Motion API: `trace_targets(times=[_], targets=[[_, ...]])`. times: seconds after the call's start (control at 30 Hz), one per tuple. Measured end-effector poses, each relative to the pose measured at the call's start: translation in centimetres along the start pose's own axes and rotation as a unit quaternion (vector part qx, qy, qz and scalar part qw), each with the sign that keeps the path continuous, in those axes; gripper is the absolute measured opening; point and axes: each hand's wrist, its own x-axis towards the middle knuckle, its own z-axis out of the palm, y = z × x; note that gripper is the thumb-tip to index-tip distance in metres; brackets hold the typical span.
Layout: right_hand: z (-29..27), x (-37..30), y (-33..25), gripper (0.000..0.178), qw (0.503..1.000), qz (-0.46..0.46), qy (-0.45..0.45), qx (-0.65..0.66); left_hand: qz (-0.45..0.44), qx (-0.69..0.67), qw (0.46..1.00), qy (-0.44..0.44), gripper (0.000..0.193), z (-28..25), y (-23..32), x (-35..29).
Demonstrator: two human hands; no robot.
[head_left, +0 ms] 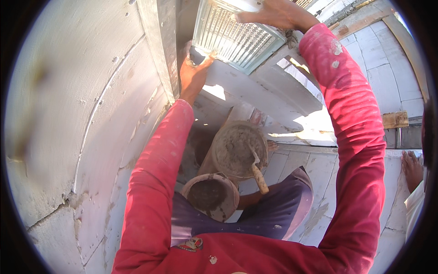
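Blockwork room, pale plastered wall (pixel 86 109) from 8 to 11 o'clock, block floor (pixel 315 192) at approx. 4. Post (pixel 153 32) stands at 11, and sun comes thru a gap low at 2.

Work looks part-way, judging by how things lie: the ribbed panel (pixel 237 36) is up at 12 beside the post, tilted, w/ both hands at it, so prob. not fixed. Can't tell if it's bedded along its far edges. Trowel (pixel 258 171) rests in the mortar bucket (pixel 239 148), just below centre, handle out toward 5; plenty of mix left there. 2nd bucket (pixel 210 198) sits at 6, w/ dark stuff inside. Any filling or finishing round the panel is likely left to do.

L hand (pixel 195 75) is at the panel's lower-left corner, thumb & fingers spread apart, thumb at the bottom edge; panel lies at its 1 o'clock. R hand (pixel 278 14) is up top, thumb across the panel's face, fingers cut off by the view, so can't tell if it's clamped; panel lies at its 8 o'clock.
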Motion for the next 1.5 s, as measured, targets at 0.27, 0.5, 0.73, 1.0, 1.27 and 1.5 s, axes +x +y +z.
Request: trace_targets(times=[0.27, 0.5, 0.73, 1.0, 1.27, 1.5], targets=[[-0.2, 0.5, 0.2, 0.078, 0.999, -0.038, -0.015, 0.012, 0.011, 0.02, 1.0, 0.006, 0.091, 0.1, 2.2, -0.9], [0.2, -0.1, 0.3, 0.08, 1.0, 0.006, -0.001, 0.009, 0.004, 0.013, 1.0, 0.009, 0.092, 0.1, 0.5, -0.2], [0.7, 0.0, 0.9, 0.079, 1.0, -0.004, 0.012, 0.022, 0.001, -0.013, 1.0, 0.018, 0.09, 0.5, -0.5, 0.0], [0.5, -0.4, 0.5, 0.086, 0.997, 0.051, -0.007, 0.053, 0.005, 0.007, 1.0, 0.004, 0.093, 0.0, 1.1, -0.6], [0.6, -1.0, 0.6, 0.09, 0.997, 0.066, -0.011, 0.044, 0.005, 0.018, 1.0, -0.009, 0.088, 0.6, 1.6, -0.7], [0.6, 0.3, 0.5, 0.092, 0.996, -0.003, -0.035, 0.086, 0.129, 0.111, 0.984, 0.053, 0.085, 0.7, 3.1, -1.0]])
